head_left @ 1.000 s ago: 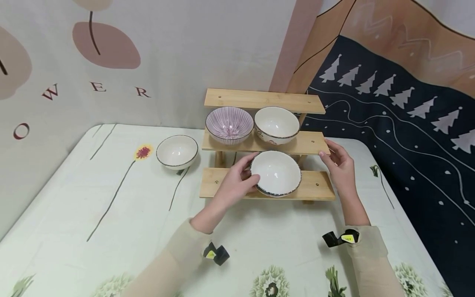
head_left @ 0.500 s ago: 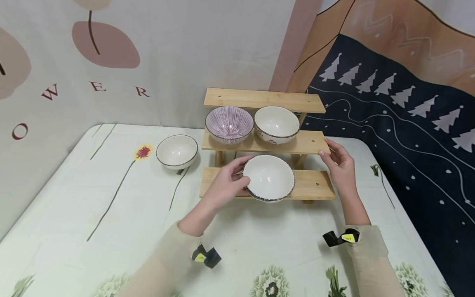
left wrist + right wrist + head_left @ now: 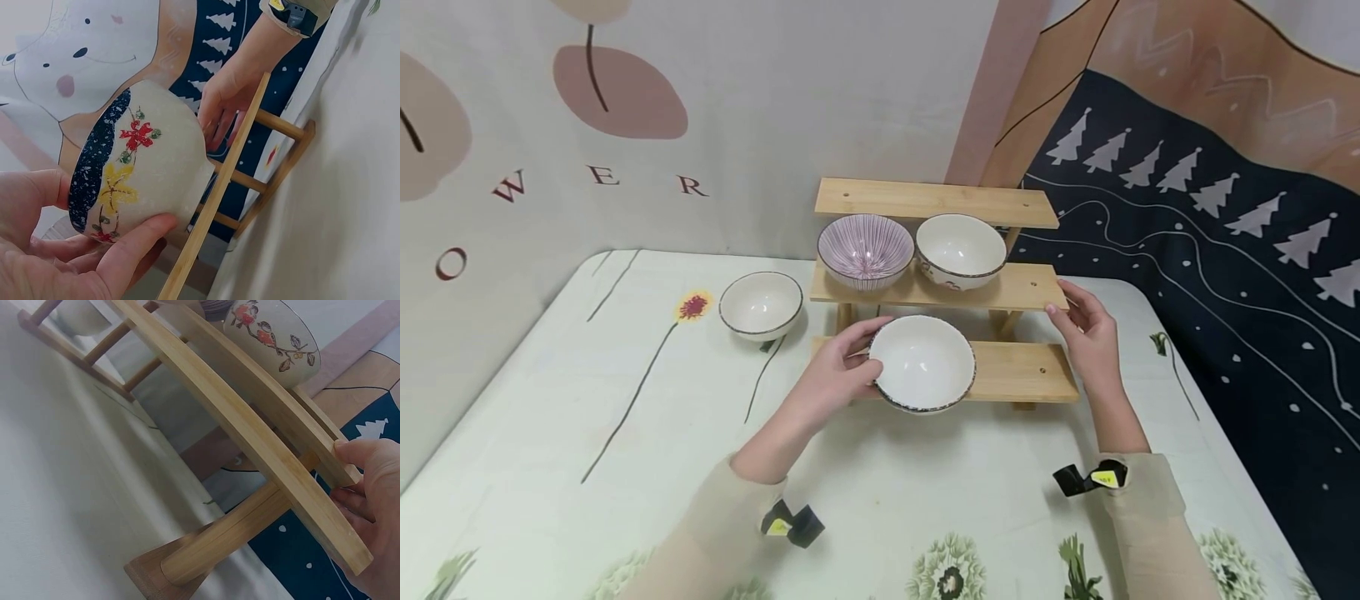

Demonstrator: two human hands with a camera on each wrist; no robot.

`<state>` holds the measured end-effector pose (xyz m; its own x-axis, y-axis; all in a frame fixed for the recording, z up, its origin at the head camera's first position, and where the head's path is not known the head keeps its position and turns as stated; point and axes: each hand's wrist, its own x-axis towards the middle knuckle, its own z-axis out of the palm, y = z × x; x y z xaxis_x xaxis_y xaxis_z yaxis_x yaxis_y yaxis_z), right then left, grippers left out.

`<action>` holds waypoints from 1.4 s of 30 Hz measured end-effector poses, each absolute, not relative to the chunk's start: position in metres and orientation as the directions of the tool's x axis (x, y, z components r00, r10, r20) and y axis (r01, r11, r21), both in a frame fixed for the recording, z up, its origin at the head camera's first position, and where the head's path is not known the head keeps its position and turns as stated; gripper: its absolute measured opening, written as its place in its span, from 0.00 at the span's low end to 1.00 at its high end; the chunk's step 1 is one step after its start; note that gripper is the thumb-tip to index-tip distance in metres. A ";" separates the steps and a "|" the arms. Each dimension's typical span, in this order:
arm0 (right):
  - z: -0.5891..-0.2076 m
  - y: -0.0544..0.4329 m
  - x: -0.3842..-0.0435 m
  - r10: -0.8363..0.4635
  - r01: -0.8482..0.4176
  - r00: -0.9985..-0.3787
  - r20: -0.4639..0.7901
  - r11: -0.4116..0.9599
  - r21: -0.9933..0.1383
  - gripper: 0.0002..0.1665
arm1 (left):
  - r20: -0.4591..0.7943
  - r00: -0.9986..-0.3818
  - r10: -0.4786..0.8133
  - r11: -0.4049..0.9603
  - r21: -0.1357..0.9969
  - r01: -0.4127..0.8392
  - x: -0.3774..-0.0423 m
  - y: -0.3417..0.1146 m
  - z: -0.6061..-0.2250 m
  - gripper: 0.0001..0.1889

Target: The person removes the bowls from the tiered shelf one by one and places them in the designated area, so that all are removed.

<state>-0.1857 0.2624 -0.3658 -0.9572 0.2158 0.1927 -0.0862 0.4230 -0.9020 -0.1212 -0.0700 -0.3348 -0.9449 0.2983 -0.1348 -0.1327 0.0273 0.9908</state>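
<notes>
Floral bowl (image 3: 922, 364), likely rigid and breakable, best held by its side, gripped in left hand (image 3: 831, 377); right hand (image 3: 1090, 337) pinches wooden shelf (image 3: 1017, 287).

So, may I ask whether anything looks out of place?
Nothing looks damaged. The small white bowl seems stray: it stands on the tablecloth beside the wooden rack holding the purple-striped bowl and leaf-patterned bowl.

White bowl (image 3: 922, 364), speckled dark-blue rim, red and yellow flowers outside, mouth up, at wooden rack (image 3: 940, 297)'s lowest shelf
</notes>
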 end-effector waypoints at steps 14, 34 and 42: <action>-0.367 0.264 -0.186 0.219 -0.085 -0.957 0.192 0.418 -0.904 0.30 | -0.136 -0.951 0.278 0.064 0.990 -0.123 -0.113 -0.100 -0.335 0.34; -0.367 0.263 -0.186 0.229 -0.073 -0.956 0.183 0.420 -0.905 0.29 | -0.114 -0.972 0.204 0.109 0.990 -0.093 -0.098 -0.149 -0.333 0.32; -0.366 0.262 -0.185 0.229 -0.074 -0.956 0.184 0.418 -0.906 0.30 | -0.095 -0.982 0.162 0.106 0.991 -0.078 -0.091 -0.167 -0.330 0.30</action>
<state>-0.1855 0.2623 -0.3656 -0.9559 0.2290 0.1842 -0.0744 0.4177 -0.9055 -0.0913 -0.1669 -0.3304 -0.9823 0.1616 -0.0946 -0.0781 0.1056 0.9913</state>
